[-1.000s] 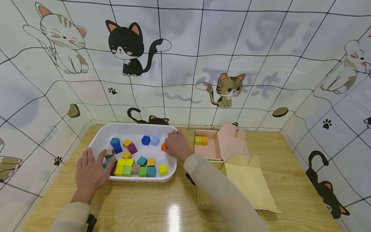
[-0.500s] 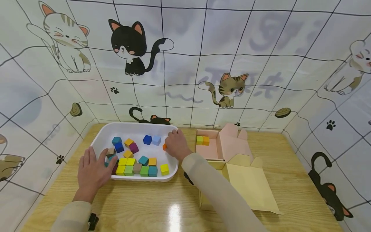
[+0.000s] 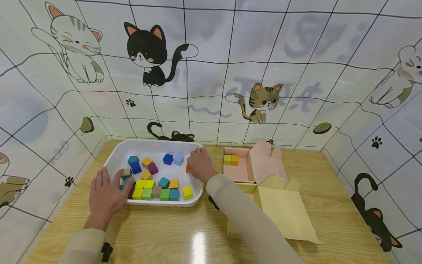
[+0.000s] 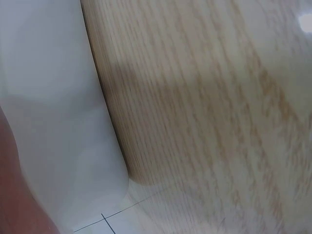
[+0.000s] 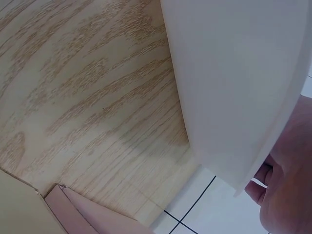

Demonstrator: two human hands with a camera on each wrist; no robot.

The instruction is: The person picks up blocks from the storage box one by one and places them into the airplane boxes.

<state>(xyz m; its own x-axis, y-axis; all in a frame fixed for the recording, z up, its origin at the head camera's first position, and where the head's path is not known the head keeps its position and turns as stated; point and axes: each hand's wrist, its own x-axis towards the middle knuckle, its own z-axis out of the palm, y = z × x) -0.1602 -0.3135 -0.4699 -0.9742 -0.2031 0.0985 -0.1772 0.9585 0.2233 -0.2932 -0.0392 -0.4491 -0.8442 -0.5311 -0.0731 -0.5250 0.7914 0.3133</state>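
A white tray (image 3: 191, 204) holds several coloured cubes. My right hand (image 3: 201, 164) reaches over its right end with curled fingers. It grips an orange cube (image 3: 187, 168), mostly hidden behind the fingers. In the right wrist view, that hand (image 5: 290, 170) shows beyond the tray wall (image 5: 234, 83). My left hand (image 3: 108, 190) rests on the tray's left front edge, fingers spread and fairly straight. Its thumb lies over a dark cube and teal cubes, partly covering them. Beside the thumb are a tan cube (image 3: 126, 173) and a yellow cube (image 3: 137, 194).
Right of the tray stands an open pink box (image 3: 235, 175) with a yellow-green cube (image 3: 227, 159) and an orange-yellow cube (image 3: 234, 160) inside. In front of it, an open yellow box (image 3: 234, 231) lies partly under my right forearm. A cat-print sheet (image 3: 211, 84) rises behind the wooden table (image 3: 165, 234).
The view shifts slightly. My right fingers cover a little more of the orange cube. My left hand stays at the tray's edge, and the other cubes keep their places.
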